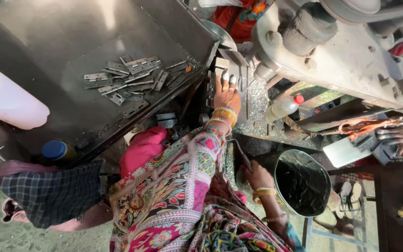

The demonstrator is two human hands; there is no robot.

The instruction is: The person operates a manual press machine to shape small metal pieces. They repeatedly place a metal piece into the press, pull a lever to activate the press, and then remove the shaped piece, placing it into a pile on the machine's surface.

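Note:
My left hand point(227, 95), with gold bangles at the wrist, reaches forward to the die of a large grey press machine point(346, 56). Its fingertips hold a small pale metal piece point(221, 64) there. My right hand point(259, 176), also bangled, is lower and closer to my body, and is closed around a thin dark rod point(242, 157) beside a black bucket point(302, 183). A pile of several flat metal hinge pieces point(131, 79) lies on a dark steel tray point(71, 42) to the left of my left hand. My patterned sleeve covers the forearm.
A plastic bottle with a red cap point(283, 106) lies right of the die, among metal shavings point(257, 100). Another person's hand point(399, 134) works at the far right. A blue-capped bottle point(57, 150), pink cloth point(141, 149) and checked cloth point(47, 191) sit at the left.

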